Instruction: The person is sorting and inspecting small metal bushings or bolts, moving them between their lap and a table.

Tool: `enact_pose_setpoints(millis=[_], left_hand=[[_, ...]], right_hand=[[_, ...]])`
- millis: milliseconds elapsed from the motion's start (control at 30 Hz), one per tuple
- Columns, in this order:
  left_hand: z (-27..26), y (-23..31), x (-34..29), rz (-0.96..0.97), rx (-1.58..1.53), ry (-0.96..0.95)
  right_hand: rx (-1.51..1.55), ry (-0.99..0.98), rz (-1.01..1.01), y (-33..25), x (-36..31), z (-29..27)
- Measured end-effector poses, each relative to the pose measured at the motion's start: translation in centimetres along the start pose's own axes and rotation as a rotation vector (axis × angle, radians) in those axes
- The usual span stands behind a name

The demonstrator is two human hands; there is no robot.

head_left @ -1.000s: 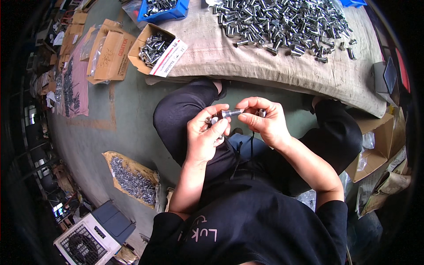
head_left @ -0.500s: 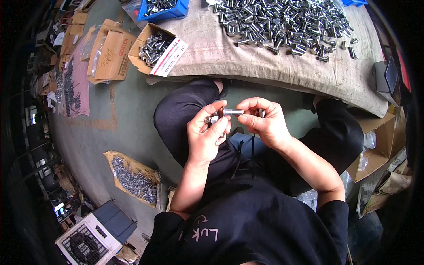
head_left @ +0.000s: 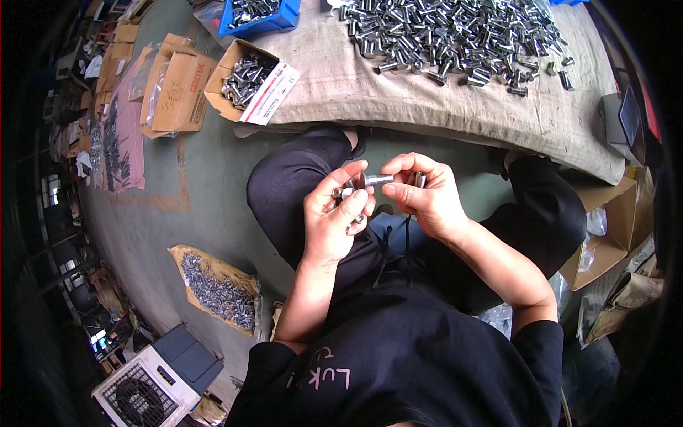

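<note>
My left hand point(head_left: 334, 217) and my right hand point(head_left: 425, 196) meet above my lap, over black trousers. Between them is a short silver metal bolt point(head_left: 376, 181), its shaft pinched by my right thumb and forefinger. My left fingers close on small metal pieces point(head_left: 344, 192) at the bolt's left end. More small metal parts show inside my right fist point(head_left: 418, 178). Exactly how the pieces join is hidden by the fingers.
A burlap sheet point(head_left: 441, 99) ahead carries a heap of several silver bolts point(head_left: 455, 35). An open cardboard box of bolts point(head_left: 245, 78) and a blue bin point(head_left: 257, 14) lie at its left. A bag of small screws point(head_left: 217, 288) rests on the green floor at left. Cardboard boxes point(head_left: 605, 249) stand at right.
The bolt between my hands has been turned and shifted slightly; my left fingers have regripped at its end. Both hands stay in the same place.
</note>
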State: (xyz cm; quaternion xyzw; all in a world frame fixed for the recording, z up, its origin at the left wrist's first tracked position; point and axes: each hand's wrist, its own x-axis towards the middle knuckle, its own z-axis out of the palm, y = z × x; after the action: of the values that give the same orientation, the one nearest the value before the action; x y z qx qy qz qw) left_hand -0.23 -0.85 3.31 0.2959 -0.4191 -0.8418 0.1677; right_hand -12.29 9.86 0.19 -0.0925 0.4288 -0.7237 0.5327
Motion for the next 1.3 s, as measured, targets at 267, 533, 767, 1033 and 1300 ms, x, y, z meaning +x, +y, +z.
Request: enact_pose_setpoints(millis=[267,533,767,1033,1300], left_hand=[[0.0,-0.1,0.2,-0.025,0.013,-0.061],[0.5,0.8,0.4,-0.171,-0.097,-0.075],[0.5,0.9,0.1,-0.267,-0.034,-0.105],[-1.2,0.6,0.4,-0.248,-0.106,-0.004],[-0.8,0.1,0.1,-0.171,-0.003,-0.034]], right_hand=[[0.086,-0.008,0.006,-0.4,-0.1,0.2],[0.254,-0.056,0.265,-1.8,0.6,-0.6],[-0.459,-0.27,0.075,-1.4,0.6,0.0],[-0.207,-0.044,0.083,-3.0,0.5,-0.2],[-0.383,-0.003,-0.148,-1.5,0.2,-0.1]])
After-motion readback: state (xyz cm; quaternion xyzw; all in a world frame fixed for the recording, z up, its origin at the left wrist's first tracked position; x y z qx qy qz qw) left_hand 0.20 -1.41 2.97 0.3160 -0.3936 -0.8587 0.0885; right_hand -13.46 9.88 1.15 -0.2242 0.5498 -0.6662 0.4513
